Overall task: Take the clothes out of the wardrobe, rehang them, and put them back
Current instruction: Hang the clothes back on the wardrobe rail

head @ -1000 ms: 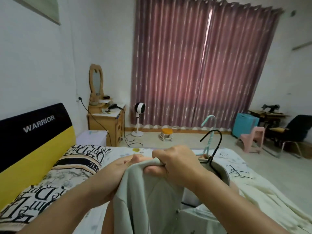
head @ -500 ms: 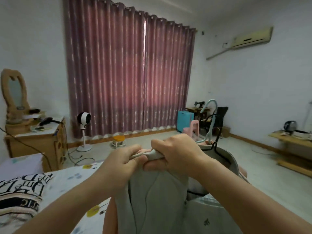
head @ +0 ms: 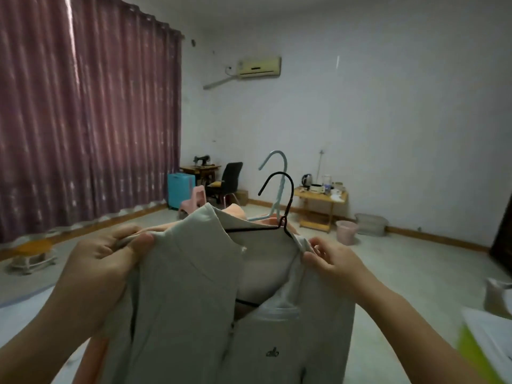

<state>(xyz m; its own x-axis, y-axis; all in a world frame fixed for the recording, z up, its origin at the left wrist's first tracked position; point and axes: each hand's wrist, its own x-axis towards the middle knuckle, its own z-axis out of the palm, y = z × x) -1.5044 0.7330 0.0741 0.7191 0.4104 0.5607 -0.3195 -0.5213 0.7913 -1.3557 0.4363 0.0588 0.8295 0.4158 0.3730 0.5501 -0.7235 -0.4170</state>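
In the head view, a pale grey-green jacket (head: 194, 300) fills the lower centre of the frame, held up in front of the person. The left hand (head: 102, 261), at lower left, grips the jacket's shoulder with thumb and curled fingers. The right hand (head: 332, 261), right of centre, pinches the collar edge on the other side. A black hanger (head: 279, 206) sits inside the neck of the jacket, its hook pointing up. Just behind it rises a light blue hanger (head: 279, 184), with a peach garment (head: 235, 210) under it. In the background are purple curtains (head: 83, 115) at left and a wooden table (head: 321, 200) by the wall.
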